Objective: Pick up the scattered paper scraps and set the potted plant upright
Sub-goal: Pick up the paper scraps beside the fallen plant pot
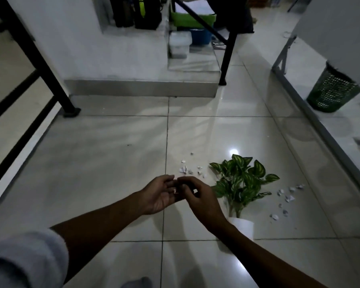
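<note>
A potted plant (242, 179) with striped green leaves lies tipped on the tiled floor, its white pot (244, 226) toward me. Several white paper scraps (185, 169) lie left of the leaves, and another scatter of paper scraps (287, 197) lies to the right. My left hand (158, 194) is cupped palm up above the floor with small white scraps in it. My right hand (197, 198) meets it, fingertips pinched over the left palm; a small white bit shows between them. My right forearm crosses in front of the pot.
A green mesh wastebasket (330, 92) stands under a white table at the right. Black metal frame legs (71, 111) stand at left and centre back. A raised tiled step (141, 88) with containers and bags lies ahead. More scraps lie at the far right edge.
</note>
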